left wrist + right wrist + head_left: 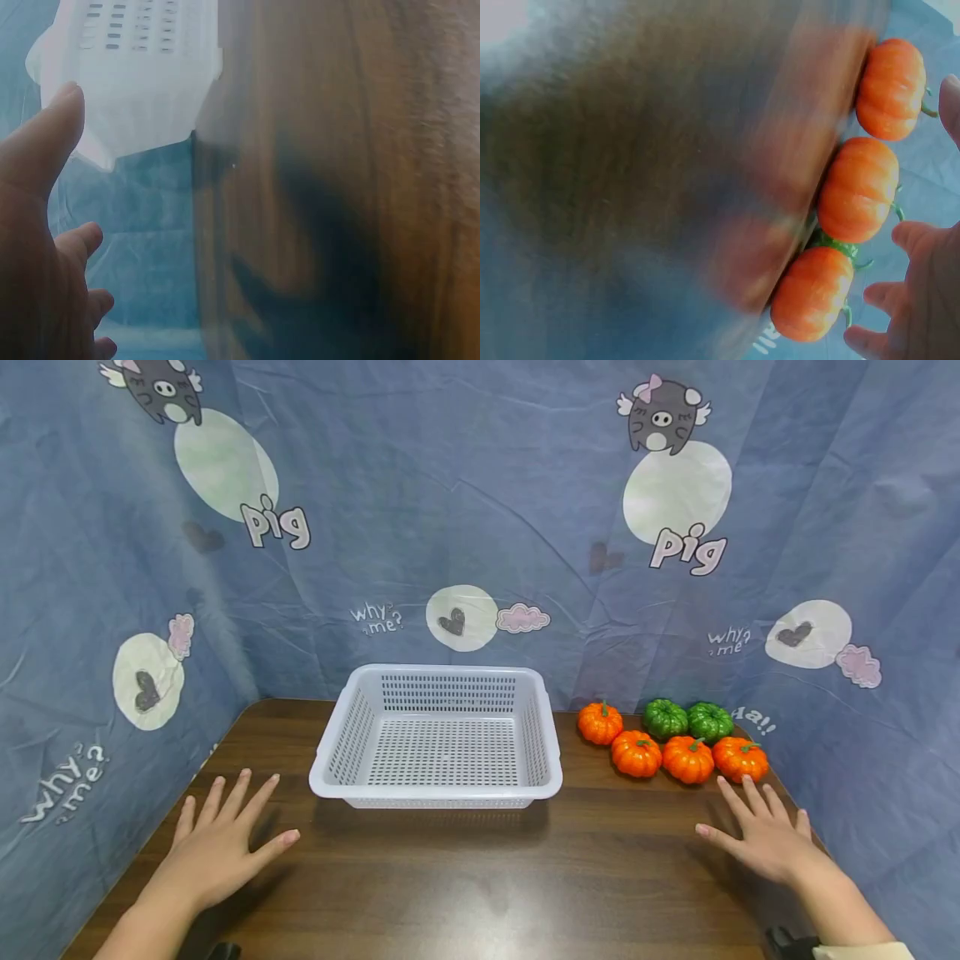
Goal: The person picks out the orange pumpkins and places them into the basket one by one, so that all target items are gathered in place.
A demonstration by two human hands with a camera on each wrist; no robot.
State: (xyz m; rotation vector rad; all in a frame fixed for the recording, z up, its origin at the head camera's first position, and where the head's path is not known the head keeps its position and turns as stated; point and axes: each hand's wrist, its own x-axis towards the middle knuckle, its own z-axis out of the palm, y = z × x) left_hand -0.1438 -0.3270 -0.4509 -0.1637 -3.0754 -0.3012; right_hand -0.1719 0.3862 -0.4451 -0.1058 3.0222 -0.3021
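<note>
My left hand (213, 852) is spread with straight fingers over the left side of the wooden table, holding nothing. Nearest to it is a white perforated plastic basket (435, 792), which holds nothing inside. On the right side, my right hand (772, 839) has its fingers spread too, just in front of a group of small pumpkins. Several orange pumpkins (688, 760) and two green pumpkins (665, 720) sit together at the back right. In the right wrist view, orange pumpkins (858, 190) stand in a row beside the fingers, with a bit of green pumpkin (832, 241) showing behind.
A blue cloth (465, 518) printed with pigs and words hangs behind the table and along both sides. The brown wooden table (480, 877) stretches between the hands, its back edge close behind the basket and pumpkins.
</note>
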